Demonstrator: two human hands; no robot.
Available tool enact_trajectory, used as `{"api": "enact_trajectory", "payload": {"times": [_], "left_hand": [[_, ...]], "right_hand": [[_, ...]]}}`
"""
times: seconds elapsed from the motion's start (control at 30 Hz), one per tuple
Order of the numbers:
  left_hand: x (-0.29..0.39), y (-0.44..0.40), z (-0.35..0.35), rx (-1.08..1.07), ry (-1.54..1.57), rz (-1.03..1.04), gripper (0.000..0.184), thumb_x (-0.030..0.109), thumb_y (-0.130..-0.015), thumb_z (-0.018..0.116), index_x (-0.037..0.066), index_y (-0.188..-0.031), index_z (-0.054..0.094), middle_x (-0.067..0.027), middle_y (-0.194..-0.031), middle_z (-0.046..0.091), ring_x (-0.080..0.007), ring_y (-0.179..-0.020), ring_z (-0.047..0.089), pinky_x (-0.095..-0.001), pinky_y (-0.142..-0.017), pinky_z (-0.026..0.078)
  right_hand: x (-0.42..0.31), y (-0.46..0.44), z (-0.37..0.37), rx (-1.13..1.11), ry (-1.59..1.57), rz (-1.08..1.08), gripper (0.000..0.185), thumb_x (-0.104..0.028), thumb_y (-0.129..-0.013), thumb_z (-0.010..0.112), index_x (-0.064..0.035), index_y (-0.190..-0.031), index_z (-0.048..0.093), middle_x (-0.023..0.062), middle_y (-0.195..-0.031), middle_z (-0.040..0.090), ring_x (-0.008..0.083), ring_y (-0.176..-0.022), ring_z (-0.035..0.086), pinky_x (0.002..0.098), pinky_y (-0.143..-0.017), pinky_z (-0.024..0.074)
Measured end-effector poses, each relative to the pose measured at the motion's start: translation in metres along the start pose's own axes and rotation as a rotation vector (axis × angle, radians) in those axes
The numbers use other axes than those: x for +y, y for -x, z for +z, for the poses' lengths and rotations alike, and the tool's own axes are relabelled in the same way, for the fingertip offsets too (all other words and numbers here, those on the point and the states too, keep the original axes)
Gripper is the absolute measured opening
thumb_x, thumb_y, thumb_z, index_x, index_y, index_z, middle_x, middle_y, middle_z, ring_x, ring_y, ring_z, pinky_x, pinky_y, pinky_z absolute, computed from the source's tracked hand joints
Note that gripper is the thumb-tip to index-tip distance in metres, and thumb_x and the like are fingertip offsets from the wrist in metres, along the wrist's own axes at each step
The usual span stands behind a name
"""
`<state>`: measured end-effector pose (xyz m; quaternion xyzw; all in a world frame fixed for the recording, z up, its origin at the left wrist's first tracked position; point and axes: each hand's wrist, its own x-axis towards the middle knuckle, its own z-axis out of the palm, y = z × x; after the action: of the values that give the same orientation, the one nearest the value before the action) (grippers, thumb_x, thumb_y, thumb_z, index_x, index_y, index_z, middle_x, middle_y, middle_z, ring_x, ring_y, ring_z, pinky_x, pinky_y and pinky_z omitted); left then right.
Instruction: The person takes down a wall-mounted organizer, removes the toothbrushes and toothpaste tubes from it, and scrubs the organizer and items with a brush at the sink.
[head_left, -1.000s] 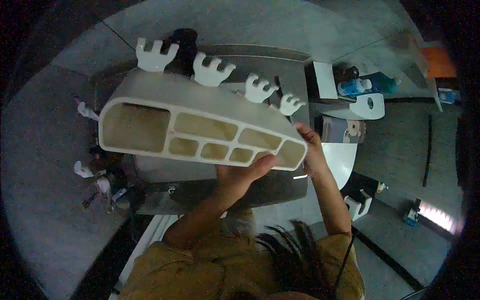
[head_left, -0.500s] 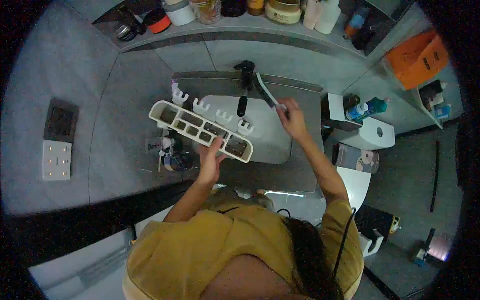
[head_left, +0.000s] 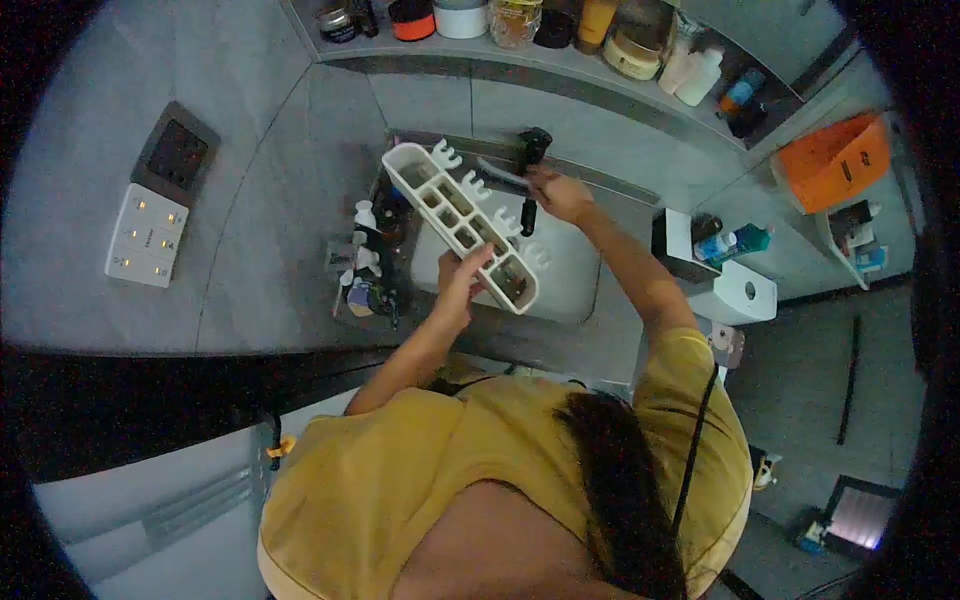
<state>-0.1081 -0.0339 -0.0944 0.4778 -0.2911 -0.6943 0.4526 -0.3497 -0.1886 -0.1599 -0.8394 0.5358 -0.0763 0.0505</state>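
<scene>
My left hand [head_left: 464, 280] grips the lower right end of a white compartment holder [head_left: 436, 193], its thumb over the rim. The holder hangs tilted above the white sink basin [head_left: 572, 285], its openings facing up toward me and several pronged hooks along its far side. A brush with a pale handle [head_left: 503, 175] is in my right hand [head_left: 560, 194], fingers closed round one end. The brush lies just beyond the hooks, near the black faucet [head_left: 533, 150]. Some marks or residue show inside the holder's lower right compartment.
Jars and bottles stand on a shelf [head_left: 560, 72] above the sink. Small items crowd the counter at the left [head_left: 368, 265]. A socket panel [head_left: 147, 235] is on the left wall. At the right are an orange bag [head_left: 835, 165] and a white box [head_left: 738, 293].
The holder has turned steeper and shifted right. My right hand has moved the brush left, close to the hooks. The view has also shifted, showing the shelf lower.
</scene>
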Motion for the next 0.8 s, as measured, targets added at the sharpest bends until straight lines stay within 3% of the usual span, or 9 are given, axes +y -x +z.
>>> {"api": "enact_trajectory", "payload": {"times": [0.07,0.1,0.13,0.23,0.3,0.43,0.53,0.57,0.8], "left_hand": [[0.006,-0.009,-0.005,-0.047,-0.028,0.026,0.061,0.036,-0.069,0.069,0.003,-0.111,0.039,-0.0090,-0.104,0.051,-0.0184,-0.089,0.054,-0.0386,-0.074,0.044],[0.001,-0.013,-0.004,0.002,-0.001,0.127,0.056,0.034,-0.069,0.069,0.004,-0.109,0.043,-0.0084,-0.103,0.052,-0.0179,-0.090,0.054,-0.0372,-0.075,0.043],[0.016,-0.012,-0.005,-0.085,-0.072,0.067,0.057,0.031,-0.070,0.069,0.005,-0.111,0.040,-0.0081,-0.104,0.052,-0.0183,-0.093,0.053,-0.0355,-0.078,0.042],[0.015,-0.027,-0.007,-0.096,0.023,0.090,0.059,0.028,-0.071,0.068,0.005,-0.114,0.036,-0.0087,-0.104,0.052,-0.0193,-0.096,0.052,-0.0345,-0.081,0.042],[0.018,-0.031,-0.011,-0.211,0.104,0.088,0.061,0.025,-0.071,0.067,0.004,-0.115,0.031,-0.0097,-0.104,0.051,-0.0203,-0.097,0.052,-0.0348,-0.082,0.042],[0.000,-0.045,-0.014,-0.232,0.131,0.129,0.055,0.020,-0.074,0.065,0.003,-0.116,0.034,-0.0110,-0.109,0.049,-0.0206,-0.099,0.051,-0.0372,-0.084,0.042],[0.006,-0.046,-0.019,-0.306,0.180,0.224,0.059,0.018,-0.075,0.064,0.003,-0.119,0.029,-0.0110,-0.110,0.048,-0.0216,-0.102,0.050,-0.0356,-0.086,0.041],[0.013,-0.039,-0.016,-0.274,0.193,0.214,0.059,0.017,-0.074,0.064,0.003,-0.120,0.029,-0.0109,-0.110,0.048,-0.0216,-0.102,0.050,-0.0353,-0.086,0.041],[-0.002,-0.059,-0.024,-0.310,0.093,0.300,0.064,0.007,-0.067,0.065,0.002,-0.119,0.028,-0.0106,-0.108,0.048,-0.0214,-0.099,0.050,-0.0342,-0.084,0.043]], "right_hand": [[0.000,-0.004,-0.019,0.345,-0.084,0.018,0.033,-0.014,-0.083,0.050,-0.0086,-0.115,0.047,0.0161,-0.120,0.048,0.0356,-0.092,0.055,0.0410,-0.075,0.0470],[-0.008,-0.011,-0.041,0.451,-0.186,-0.025,0.037,-0.025,-0.088,0.041,-0.0098,-0.122,0.041,0.0155,-0.125,0.043,0.0362,-0.098,0.053,0.0435,-0.080,0.0460],[0.012,-0.029,-0.022,0.491,-0.176,-0.056,0.037,-0.024,-0.089,0.040,-0.0106,-0.123,0.040,0.0168,-0.121,0.046,0.0388,-0.093,0.054,0.0447,-0.080,0.0452],[0.013,-0.044,-0.020,0.284,-0.182,0.028,0.040,-0.023,-0.088,0.041,-0.0103,-0.126,0.037,0.0213,-0.110,0.053,0.0391,-0.087,0.056,0.0461,-0.076,0.0455],[0.009,-0.049,-0.014,-0.041,-0.021,0.108,0.038,-0.021,-0.089,0.041,-0.0133,-0.126,0.040,0.0163,-0.114,0.053,0.0367,-0.094,0.054,0.0401,-0.079,0.0450],[0.000,-0.047,-0.034,-0.121,0.041,0.132,0.036,-0.024,-0.087,0.045,-0.0184,-0.123,0.045,0.0149,-0.101,0.058,0.0367,-0.080,0.057,0.0437,-0.069,0.0460],[0.001,-0.026,-0.050,-0.017,0.053,0.065,0.034,-0.020,-0.085,0.049,-0.0182,-0.119,0.050,0.0163,-0.094,0.059,0.0351,-0.075,0.057,0.0426,-0.067,0.0461],[-0.018,-0.006,-0.079,0.157,-0.149,-0.029,0.033,-0.018,-0.083,0.052,-0.0179,-0.116,0.052,0.0158,-0.092,0.059,0.0314,-0.070,0.057,0.0391,-0.065,0.0464],[-0.038,0.102,-0.149,0.280,-0.186,-0.013,0.034,-0.008,-0.083,0.051,-0.0116,-0.117,0.052,0.0151,-0.083,0.056,0.0264,-0.062,0.052,0.0322,-0.063,0.0444]]}}
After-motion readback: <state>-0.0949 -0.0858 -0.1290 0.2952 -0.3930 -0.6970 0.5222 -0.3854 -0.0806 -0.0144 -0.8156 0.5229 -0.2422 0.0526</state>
